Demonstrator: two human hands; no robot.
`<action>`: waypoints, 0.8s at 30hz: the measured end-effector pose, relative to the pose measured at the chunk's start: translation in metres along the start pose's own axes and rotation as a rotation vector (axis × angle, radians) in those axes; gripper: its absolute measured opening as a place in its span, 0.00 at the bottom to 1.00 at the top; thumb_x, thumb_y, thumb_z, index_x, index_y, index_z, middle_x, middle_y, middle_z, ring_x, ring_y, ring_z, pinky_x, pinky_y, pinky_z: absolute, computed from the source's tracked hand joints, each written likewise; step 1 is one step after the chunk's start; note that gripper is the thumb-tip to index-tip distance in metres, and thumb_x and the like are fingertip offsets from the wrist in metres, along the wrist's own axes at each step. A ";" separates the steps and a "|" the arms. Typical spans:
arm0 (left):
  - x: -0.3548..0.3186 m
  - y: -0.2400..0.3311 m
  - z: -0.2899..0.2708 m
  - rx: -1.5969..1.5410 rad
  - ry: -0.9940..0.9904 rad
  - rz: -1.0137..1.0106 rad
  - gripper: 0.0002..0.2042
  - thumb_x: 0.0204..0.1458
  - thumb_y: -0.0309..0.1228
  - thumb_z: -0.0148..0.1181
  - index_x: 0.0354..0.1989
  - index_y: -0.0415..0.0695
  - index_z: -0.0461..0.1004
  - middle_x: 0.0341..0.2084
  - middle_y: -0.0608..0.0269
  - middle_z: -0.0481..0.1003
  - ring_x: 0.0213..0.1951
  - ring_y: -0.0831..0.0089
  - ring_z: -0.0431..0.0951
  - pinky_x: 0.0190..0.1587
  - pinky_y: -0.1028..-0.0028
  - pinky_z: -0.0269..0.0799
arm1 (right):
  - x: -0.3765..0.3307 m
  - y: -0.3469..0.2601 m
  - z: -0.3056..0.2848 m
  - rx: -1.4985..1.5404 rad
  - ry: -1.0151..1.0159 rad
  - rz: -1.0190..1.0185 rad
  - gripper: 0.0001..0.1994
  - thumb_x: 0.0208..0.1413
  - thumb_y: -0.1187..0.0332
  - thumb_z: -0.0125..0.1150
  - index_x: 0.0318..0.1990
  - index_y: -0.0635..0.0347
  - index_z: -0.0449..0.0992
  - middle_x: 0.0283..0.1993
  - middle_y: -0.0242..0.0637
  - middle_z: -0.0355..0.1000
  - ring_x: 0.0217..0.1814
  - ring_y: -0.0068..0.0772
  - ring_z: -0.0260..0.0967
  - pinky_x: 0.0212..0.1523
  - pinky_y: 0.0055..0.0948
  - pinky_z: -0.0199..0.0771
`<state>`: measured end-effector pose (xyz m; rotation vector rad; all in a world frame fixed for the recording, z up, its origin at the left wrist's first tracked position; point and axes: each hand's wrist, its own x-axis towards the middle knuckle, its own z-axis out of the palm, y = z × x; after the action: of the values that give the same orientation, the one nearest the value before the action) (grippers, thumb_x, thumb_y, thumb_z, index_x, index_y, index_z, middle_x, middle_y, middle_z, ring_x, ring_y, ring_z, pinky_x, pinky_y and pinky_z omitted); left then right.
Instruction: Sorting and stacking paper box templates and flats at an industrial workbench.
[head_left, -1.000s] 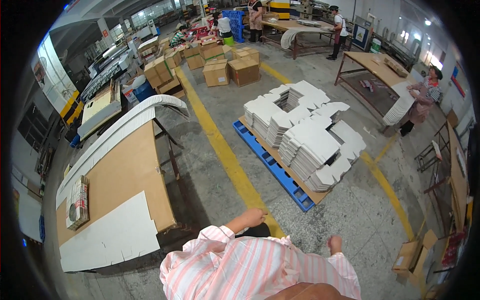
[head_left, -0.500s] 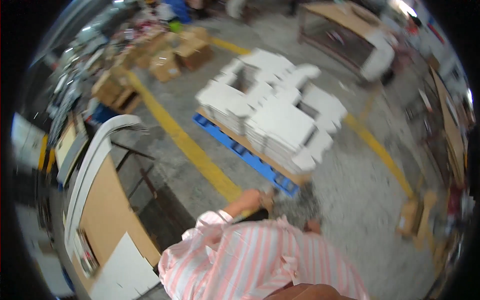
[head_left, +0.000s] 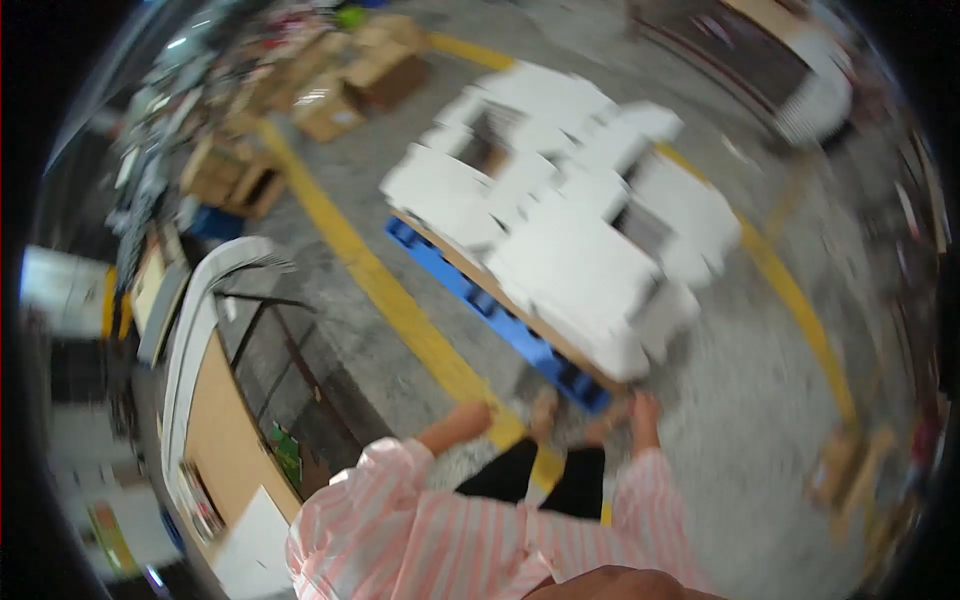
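The picture is motion-blurred. My left hand (head_left: pixel 472 418) swings out from a pink striped sleeve over the yellow floor line (head_left: pixel 400 310). My right hand (head_left: pixel 641 410) hangs near the closest corner of a blue pallet (head_left: pixel 480 300). The pallet carries several stacks of white flat cartons (head_left: pixel 570 250). Neither hand holds anything that I can see, and the blur hides how the fingers are set.
A brown-topped work table (head_left: pixel 220 430) with a white sheet (head_left: pixel 250 545) on it stands at my left. Brown cardboard boxes (head_left: pixel 380 70) sit far back. A second yellow line (head_left: pixel 790 290) runs at the right, with a small cardboard box (head_left: pixel 840 470) beside it.
The view has tilted down and closed in on the pallet of white cartons. Both arms have swung forward, and the far tables and people have left the picture.
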<state>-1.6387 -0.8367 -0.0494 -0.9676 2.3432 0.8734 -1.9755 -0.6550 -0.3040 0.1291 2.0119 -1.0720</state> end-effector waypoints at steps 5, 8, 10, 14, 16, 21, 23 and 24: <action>0.008 -0.015 0.058 -0.117 -0.080 0.009 0.17 0.48 0.36 0.47 0.45 0.45 0.68 0.35 0.48 0.72 0.39 0.52 0.72 0.41 0.59 0.67 | 0.159 0.032 -0.023 -0.202 0.397 -0.048 0.17 0.45 0.63 0.50 0.36 0.70 0.72 0.32 0.55 0.70 0.40 0.51 0.68 0.40 0.44 0.67; -0.024 0.001 0.046 -0.182 -0.160 -0.241 0.17 0.48 0.36 0.46 0.46 0.44 0.68 0.38 0.49 0.72 0.41 0.53 0.71 0.43 0.59 0.66 | 0.160 0.022 0.018 -0.339 0.273 -0.195 0.18 0.45 0.64 0.50 0.38 0.71 0.71 0.37 0.58 0.70 0.43 0.54 0.67 0.42 0.45 0.67; -0.041 0.013 0.048 -0.231 -0.263 -0.411 0.17 0.49 0.36 0.45 0.46 0.43 0.68 0.41 0.49 0.70 0.43 0.54 0.70 0.45 0.60 0.65 | 0.133 0.013 0.041 -0.233 0.169 -0.110 0.18 0.45 0.65 0.50 0.38 0.73 0.71 0.38 0.58 0.69 0.43 0.54 0.67 0.42 0.45 0.67; 0.000 0.027 0.074 -0.293 -0.183 -0.240 0.18 0.50 0.37 0.45 0.48 0.45 0.67 0.43 0.52 0.70 0.44 0.54 0.69 0.46 0.61 0.64 | 0.130 -0.015 0.007 -0.136 0.218 -0.044 0.15 0.44 0.70 0.50 0.36 0.75 0.71 0.38 0.59 0.69 0.42 0.55 0.68 0.40 0.43 0.69; 0.006 0.041 0.065 -0.345 -0.215 -0.310 0.18 0.50 0.38 0.45 0.48 0.44 0.67 0.43 0.52 0.70 0.44 0.55 0.69 0.46 0.62 0.64 | 0.106 -0.039 0.020 -0.215 0.237 0.070 0.15 0.44 0.71 0.50 0.35 0.76 0.71 0.38 0.59 0.70 0.41 0.55 0.69 0.40 0.42 0.69; 0.031 0.052 0.058 -0.409 -0.173 -0.274 0.18 0.50 0.38 0.47 0.48 0.43 0.67 0.42 0.52 0.70 0.44 0.55 0.69 0.46 0.62 0.65 | 0.114 -0.051 -0.006 -0.441 0.261 0.202 0.13 0.42 0.71 0.52 0.33 0.76 0.72 0.38 0.59 0.70 0.41 0.54 0.69 0.39 0.41 0.70; 0.022 0.053 0.054 -0.392 -0.186 -0.320 0.18 0.50 0.38 0.47 0.48 0.43 0.67 0.41 0.51 0.71 0.43 0.55 0.70 0.45 0.62 0.65 | 0.096 -0.059 0.010 -0.409 0.279 0.194 0.12 0.41 0.71 0.56 0.31 0.71 0.73 0.35 0.56 0.71 0.40 0.51 0.70 0.37 0.41 0.70; 0.022 0.052 0.055 -0.380 -0.184 -0.320 0.18 0.50 0.38 0.47 0.48 0.43 0.67 0.41 0.51 0.71 0.43 0.55 0.70 0.45 0.62 0.65 | 0.085 -0.061 0.005 -0.397 0.276 0.197 0.12 0.41 0.71 0.56 0.31 0.71 0.73 0.35 0.56 0.71 0.40 0.51 0.70 0.37 0.41 0.70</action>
<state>-1.6826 -0.7795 -0.0813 -1.3062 1.8359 1.2371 -2.0547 -0.7205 -0.3269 0.2709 2.3629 -0.5392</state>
